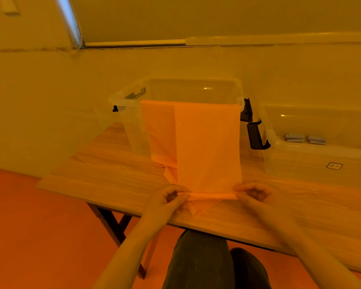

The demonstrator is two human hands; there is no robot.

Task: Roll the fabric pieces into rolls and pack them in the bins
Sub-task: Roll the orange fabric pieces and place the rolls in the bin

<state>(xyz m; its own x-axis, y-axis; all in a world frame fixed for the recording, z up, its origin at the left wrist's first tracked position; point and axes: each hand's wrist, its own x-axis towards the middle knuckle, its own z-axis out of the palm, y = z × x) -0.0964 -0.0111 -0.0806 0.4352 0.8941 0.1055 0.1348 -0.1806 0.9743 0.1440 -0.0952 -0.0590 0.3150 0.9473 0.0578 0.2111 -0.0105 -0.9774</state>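
Observation:
An orange fabric piece [204, 142] hangs over the front rim of a clear plastic bin [125, 101] and slopes down to the wooden table [104, 174]. Its near end is turned into a thin roll just above the table. My left hand [169, 200] pinches the left end of that roll. My right hand [256, 195] pinches the right end. A loose corner of the fabric droops below the roll. A second clear bin [300, 161] stands to the right, and two small grey fabric rolls [304, 139] lie inside it.
Black latch handles [255, 138] stick out between the two bins. The table stands against a pale wall, and its near edge runs just under my hands. My dark-trousered knee [202, 259] is under that edge, above an orange floor.

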